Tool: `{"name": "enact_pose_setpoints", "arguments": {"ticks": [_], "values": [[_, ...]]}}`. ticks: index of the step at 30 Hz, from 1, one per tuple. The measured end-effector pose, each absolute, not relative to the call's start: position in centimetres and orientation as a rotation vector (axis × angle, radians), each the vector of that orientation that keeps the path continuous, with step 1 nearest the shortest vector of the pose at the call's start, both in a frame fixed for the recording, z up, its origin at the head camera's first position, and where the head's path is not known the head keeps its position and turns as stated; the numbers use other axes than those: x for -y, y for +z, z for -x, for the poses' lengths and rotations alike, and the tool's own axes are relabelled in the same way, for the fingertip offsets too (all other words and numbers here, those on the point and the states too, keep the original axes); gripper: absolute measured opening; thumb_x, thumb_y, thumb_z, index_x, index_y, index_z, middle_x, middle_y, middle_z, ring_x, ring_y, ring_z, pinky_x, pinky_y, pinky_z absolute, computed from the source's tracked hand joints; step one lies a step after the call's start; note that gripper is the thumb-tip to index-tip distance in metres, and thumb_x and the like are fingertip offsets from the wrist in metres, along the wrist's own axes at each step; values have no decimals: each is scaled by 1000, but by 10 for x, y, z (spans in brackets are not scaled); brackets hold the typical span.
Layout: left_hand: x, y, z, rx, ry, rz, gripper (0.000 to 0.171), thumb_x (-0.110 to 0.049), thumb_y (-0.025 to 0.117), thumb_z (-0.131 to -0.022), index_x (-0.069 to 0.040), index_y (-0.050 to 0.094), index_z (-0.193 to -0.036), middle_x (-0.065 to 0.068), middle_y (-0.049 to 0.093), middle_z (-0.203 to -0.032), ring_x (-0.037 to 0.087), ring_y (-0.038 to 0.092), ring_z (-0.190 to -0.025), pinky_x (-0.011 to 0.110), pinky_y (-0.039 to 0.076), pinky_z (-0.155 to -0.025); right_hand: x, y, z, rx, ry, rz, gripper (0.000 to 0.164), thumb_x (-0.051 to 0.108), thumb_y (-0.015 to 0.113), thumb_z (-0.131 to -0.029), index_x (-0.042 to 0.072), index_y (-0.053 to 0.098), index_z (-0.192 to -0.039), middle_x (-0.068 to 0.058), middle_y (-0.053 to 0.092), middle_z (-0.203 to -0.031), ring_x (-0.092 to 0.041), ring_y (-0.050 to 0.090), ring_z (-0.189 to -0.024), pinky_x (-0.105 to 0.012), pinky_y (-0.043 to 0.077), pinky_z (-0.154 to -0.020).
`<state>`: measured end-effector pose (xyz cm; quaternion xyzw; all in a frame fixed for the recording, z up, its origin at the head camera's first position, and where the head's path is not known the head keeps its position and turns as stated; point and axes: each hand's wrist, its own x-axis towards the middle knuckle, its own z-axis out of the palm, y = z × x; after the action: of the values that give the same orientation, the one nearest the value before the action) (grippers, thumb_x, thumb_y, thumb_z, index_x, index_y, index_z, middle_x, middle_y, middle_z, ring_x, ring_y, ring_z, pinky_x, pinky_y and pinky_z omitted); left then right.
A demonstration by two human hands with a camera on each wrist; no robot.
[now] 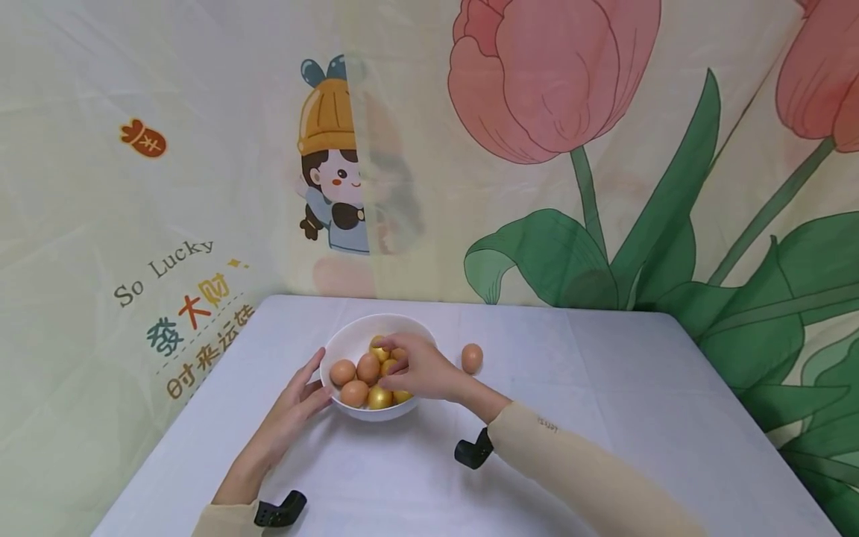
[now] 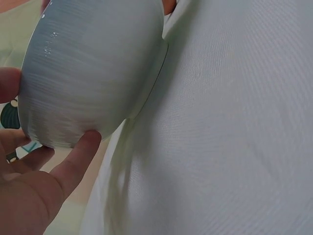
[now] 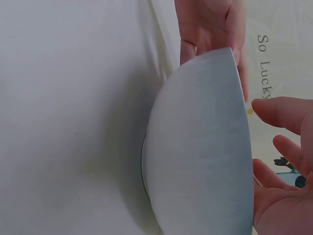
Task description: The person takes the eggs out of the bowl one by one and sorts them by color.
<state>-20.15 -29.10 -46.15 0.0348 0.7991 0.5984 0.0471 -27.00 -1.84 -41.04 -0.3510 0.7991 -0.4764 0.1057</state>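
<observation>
Closest in, we see beige sleeves (image 1: 570, 462) above the white-covered bench (image 1: 376, 477). Our left grip (image 1: 298, 406) rests against the left side of the white bowl (image 1: 376, 415), fingers spread on its outer wall. Our right grip (image 1: 423, 367) reaches over the right rim, fingers parted and loosely bent over the eggs; we cannot tell whether they touch one. Inside the bowl, we find brown eggs (image 1: 354, 394) on the left and golden eggs (image 1: 379, 397) towards the right. A lone egg (image 1: 472, 358) lies right of the bowl, before a tulip-printed backdrop (image 1: 550, 74).
</observation>
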Motion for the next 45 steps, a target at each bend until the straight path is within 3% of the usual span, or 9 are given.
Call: {"name": "enact_pose_setpoints", "arguments": {"ticks": [5, 15, 20, 27, 35, 45], "values": [[289, -461, 202, -2441, 1828, -116, 77, -25, 58, -110, -26, 13, -173, 19, 5, -177, 48, 32, -155, 49, 48, -118, 35, -415, 274, -2375, -1390, 995, 60, 8, 83, -92, 3, 60, -147, -19, 62, -144, -21, 76, -99, -20, 63, -87], [290, -459, 202, -2455, 1817, -119, 77, -24, 58, -110, -26, 15, -173, 20, 9, -176, 47, 35, -154, 47, 49, -118, 58, -419, 275, -2440, -1329, 866, 58, 17, 84, -94, 15, 62, -148, -13, 62, -145, -14, 73, -101, -22, 62, -91], [291, -459, 202, -2459, 1813, -120, 77, -25, 59, -110, -27, 15, -173, 20, 10, -176, 46, 35, -154, 48, 48, -118, 71, -419, 275, -2472, -1293, 863, 56, 16, 83, -93, 13, 64, -146, -12, 64, -142, -10, 71, -96, -18, 60, -88], [292, -461, 201, -2449, 1832, -119, 77, -26, 59, -110, -26, 15, -173, 20, 11, -175, 46, 37, -153, 45, 50, -116, 84, -423, 279, -2548, -1256, 833, 55, 15, 84, -92, 12, 66, -144, -4, 71, -126, -14, 68, -98, -15, 56, -83], [291, -461, 200, -2449, 1832, -125, 78, -27, 60, -109, -25, 15, -173, 19, 11, -176, 45, 38, -153, 47, 50, -117, 95, -433, 289, -2604, -1284, 857, 44, 14, 82, -89, 12, 74, -133, -3, 71, -100, -7, 55, -83, -17, 47, -72], [292, -461, 200, -2453, 1832, -131, 77, -27, 59, -110, -24, 15, -173, 19, 10, -176, 46, 37, -153, 49, 49, -118, 103, -431, 286, -2648, -1259, 823, 37, 20, 82, -93, 15, 72, -128, -1, 68, -101, -10, 55, -85, -18, 48, -72]]}}
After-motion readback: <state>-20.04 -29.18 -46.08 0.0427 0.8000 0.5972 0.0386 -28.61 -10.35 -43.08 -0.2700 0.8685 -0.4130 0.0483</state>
